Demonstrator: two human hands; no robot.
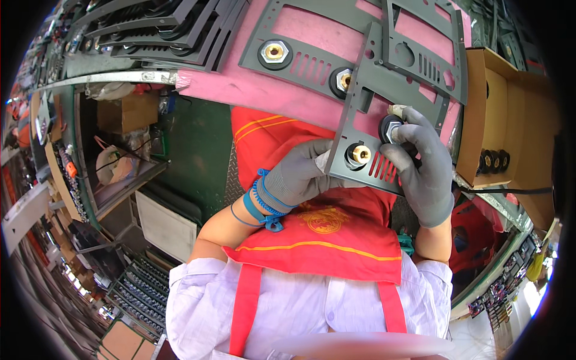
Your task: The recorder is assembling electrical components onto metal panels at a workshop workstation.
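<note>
The dark grey, slotted flat metal panel [384, 78] jutted over the table's near edge, a gold-coloured brass fitting [360, 155] in its near left corner. The grey-gloved left hand [303, 172] gripped that corner; the grey-gloved right hand [421, 165] pinched a black ring with a silver hexagonal nut [392, 130]. Beyond lay the pink-covered table [240, 90], with an open brown cardboard box [531, 114] at right.

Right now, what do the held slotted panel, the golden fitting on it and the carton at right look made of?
Panel: likely coated metal, matte dark gray, by its thin, crisp-cut edges. Fitting: probably brass, polished, from its yellow shine. Carton: apparently cardboard, plain matte brown, from its folded walls.
</note>
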